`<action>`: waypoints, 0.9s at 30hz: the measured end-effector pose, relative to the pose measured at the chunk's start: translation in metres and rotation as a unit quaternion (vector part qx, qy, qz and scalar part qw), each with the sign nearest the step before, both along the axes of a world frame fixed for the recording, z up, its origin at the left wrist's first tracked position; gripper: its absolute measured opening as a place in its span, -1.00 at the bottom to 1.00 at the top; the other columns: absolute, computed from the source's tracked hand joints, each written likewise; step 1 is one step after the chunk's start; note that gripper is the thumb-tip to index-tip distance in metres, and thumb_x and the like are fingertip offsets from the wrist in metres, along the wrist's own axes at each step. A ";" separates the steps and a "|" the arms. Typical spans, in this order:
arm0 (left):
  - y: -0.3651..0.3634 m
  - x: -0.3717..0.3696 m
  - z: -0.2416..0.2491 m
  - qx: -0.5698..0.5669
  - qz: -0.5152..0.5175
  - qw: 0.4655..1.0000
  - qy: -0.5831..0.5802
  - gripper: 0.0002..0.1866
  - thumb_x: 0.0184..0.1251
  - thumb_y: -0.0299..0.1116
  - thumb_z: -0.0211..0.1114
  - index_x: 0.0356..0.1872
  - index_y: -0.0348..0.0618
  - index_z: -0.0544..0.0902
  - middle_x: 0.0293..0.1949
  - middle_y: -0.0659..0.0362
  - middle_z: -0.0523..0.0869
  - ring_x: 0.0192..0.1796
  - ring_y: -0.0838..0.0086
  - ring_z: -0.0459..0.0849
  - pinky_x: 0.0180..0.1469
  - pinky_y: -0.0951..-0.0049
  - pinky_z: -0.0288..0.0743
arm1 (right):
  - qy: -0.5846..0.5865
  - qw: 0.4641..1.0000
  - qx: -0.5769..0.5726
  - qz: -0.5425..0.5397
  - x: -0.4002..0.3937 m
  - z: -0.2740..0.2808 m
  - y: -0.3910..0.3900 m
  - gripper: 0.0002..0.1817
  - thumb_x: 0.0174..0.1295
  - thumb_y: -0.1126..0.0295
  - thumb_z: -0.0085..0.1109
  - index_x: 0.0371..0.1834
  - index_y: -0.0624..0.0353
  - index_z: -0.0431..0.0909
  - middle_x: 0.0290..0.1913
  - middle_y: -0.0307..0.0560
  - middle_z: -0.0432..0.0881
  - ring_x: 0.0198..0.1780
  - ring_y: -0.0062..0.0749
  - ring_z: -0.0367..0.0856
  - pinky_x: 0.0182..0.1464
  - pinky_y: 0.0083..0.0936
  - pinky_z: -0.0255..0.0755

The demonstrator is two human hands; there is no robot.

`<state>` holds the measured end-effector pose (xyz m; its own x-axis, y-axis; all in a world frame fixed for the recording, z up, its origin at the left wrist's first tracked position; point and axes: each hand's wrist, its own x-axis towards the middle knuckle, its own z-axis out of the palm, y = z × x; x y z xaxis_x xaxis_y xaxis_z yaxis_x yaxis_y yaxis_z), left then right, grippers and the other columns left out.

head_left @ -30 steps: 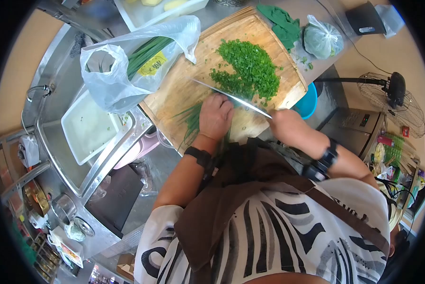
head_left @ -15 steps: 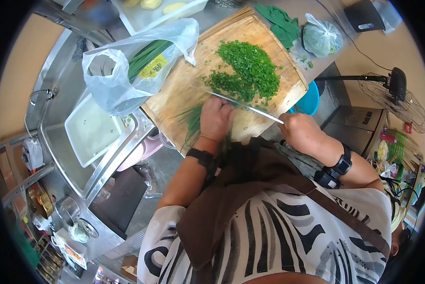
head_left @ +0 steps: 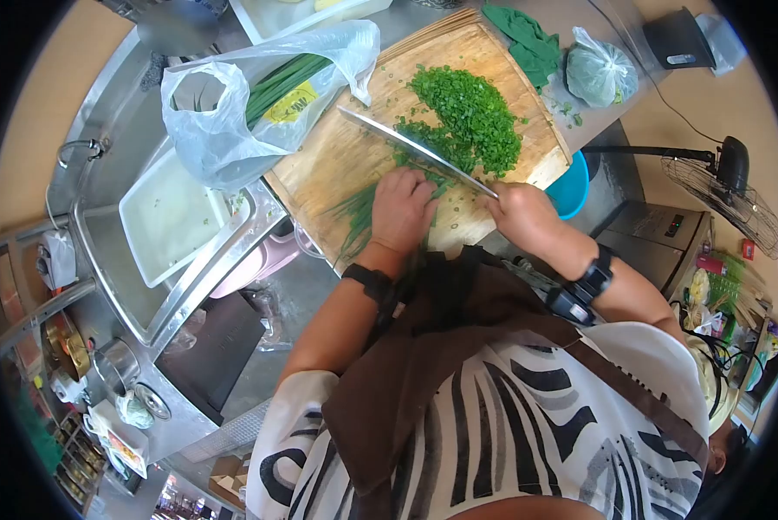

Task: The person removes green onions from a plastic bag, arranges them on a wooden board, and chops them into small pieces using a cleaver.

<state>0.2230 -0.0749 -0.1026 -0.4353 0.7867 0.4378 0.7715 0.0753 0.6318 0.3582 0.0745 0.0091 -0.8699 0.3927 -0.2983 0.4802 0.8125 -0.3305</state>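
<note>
My right hand (head_left: 521, 214) is closed round the handle of a long knife (head_left: 419, 149), whose blade slants up and left over the wooden cutting board (head_left: 311, 178). Beneath my left hand (head_left: 400, 208) lies a bunch of green onions (head_left: 354, 217); the curled fingers press it to the board beside the blade. Just beyond the blade, a heap of chopped green onions (head_left: 467, 113) covers the right half of the board. Part of the bunch is hidden by my left hand.
Left of the board, a plastic bag (head_left: 203, 147) holds more long green onions. A white tray (head_left: 168, 225) rests in the steel sink (head_left: 94, 238). Behind the board are a green cloth (head_left: 528, 43) and a tied bag of greens (head_left: 601, 74). A blue basin (head_left: 571, 191) stands below right.
The knife has swung so its tip points further up and left, and my right hand has shifted slightly left. My left hand stays on the bunch. The whole view has tilted a little.
</note>
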 end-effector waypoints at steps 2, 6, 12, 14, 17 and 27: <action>0.001 0.002 0.004 -0.026 0.026 0.999 -0.039 -0.78 -0.12 -0.39 0.46 -0.40 -0.10 0.62 -0.16 0.11 0.55 0.01 0.15 0.50 0.09 0.15 0.37 | -0.020 1.000 0.006 -0.002 0.010 0.027 -0.003 -0.82 0.24 0.36 0.18 -0.31 0.29 0.57 -0.45 0.28 0.62 -0.36 0.23 0.61 -0.29 -0.04 0.50; -0.001 0.004 0.005 -0.088 0.023 0.995 -0.051 -0.81 -0.09 -0.39 0.43 -0.44 -0.10 0.59 -0.17 0.10 0.52 -0.01 0.16 0.49 0.06 0.15 0.35 | -0.067 0.998 -0.005 0.011 0.028 0.048 -0.002 -0.86 0.20 0.42 0.17 -0.31 0.29 0.56 -0.45 0.26 0.62 -0.35 0.21 0.62 -0.28 -0.03 0.50; 0.000 0.000 -0.005 0.004 0.006 1.000 0.029 -0.76 -0.12 -0.41 0.48 -0.51 -0.09 0.53 -0.25 0.12 0.52 -0.11 0.13 0.49 -0.03 0.15 0.34 | -0.076 0.997 -0.004 -0.022 0.027 0.049 0.000 -0.85 0.24 0.41 0.18 -0.26 0.29 0.59 -0.40 0.26 0.63 -0.31 0.21 0.61 -0.26 -0.07 0.50; 0.000 0.001 -0.004 0.002 0.010 1.000 0.001 -0.86 -0.04 -0.35 0.39 -0.51 -0.08 0.58 -0.27 0.15 0.52 -0.09 0.18 0.49 0.05 0.16 0.35 | -0.074 0.997 -0.007 -0.025 0.027 0.051 -0.001 -0.86 0.24 0.42 0.18 -0.26 0.29 0.58 -0.40 0.26 0.63 -0.32 0.22 0.61 -0.27 -0.07 0.50; 0.000 0.001 -0.005 -0.017 0.009 1.000 -0.010 -0.86 -0.04 -0.36 0.40 -0.50 -0.09 0.59 -0.27 0.14 0.53 -0.09 0.17 0.50 0.06 0.16 0.37 | -0.078 0.997 -0.004 0.001 0.027 0.053 -0.003 -0.86 0.23 0.42 0.18 -0.27 0.29 0.58 -0.43 0.24 0.63 -0.34 0.21 0.61 -0.30 -0.06 0.49; 0.003 0.006 -0.007 -0.007 0.028 1.000 -0.009 -0.88 -0.06 -0.41 0.41 -0.50 -0.12 0.63 -0.24 0.12 0.56 -0.08 0.13 0.52 0.03 0.15 0.43 | -0.078 0.995 -0.005 0.060 -0.007 -0.013 -0.004 -0.84 0.24 0.38 0.08 -0.33 0.28 0.52 -0.50 0.22 0.61 -0.38 0.18 0.63 -0.34 -0.03 0.50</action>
<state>0.2287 -0.0720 -0.1096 -0.4857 0.7677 0.4180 0.7546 0.1269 0.6437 0.3510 0.0702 -0.0043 -0.8532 0.2856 -0.4363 0.4263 0.8639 -0.2681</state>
